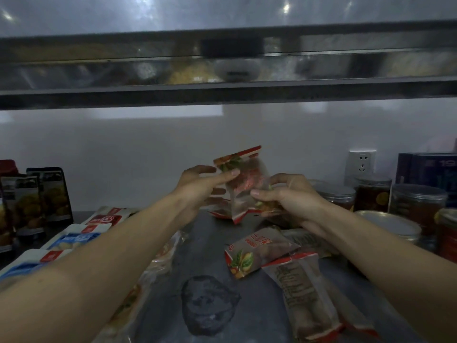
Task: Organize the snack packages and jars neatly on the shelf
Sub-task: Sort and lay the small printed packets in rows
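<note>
Above the dark shelf [212,246], I see both hands pinching one clear red-trimmed snack packet [243,184]: left hand [202,184], right hand [284,194]. Its red print is too blurred to read.

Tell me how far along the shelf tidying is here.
Partly done. Dark pouches stand upright at left and jars are grouped at right. Both the left hand and right hand hold one red-edged packet. Loose packets still lie scattered mid-shelf.

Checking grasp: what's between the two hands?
Head view: one red-edged clear snack packet, upright, pinched by left hand and right hand; nothing else.
</note>
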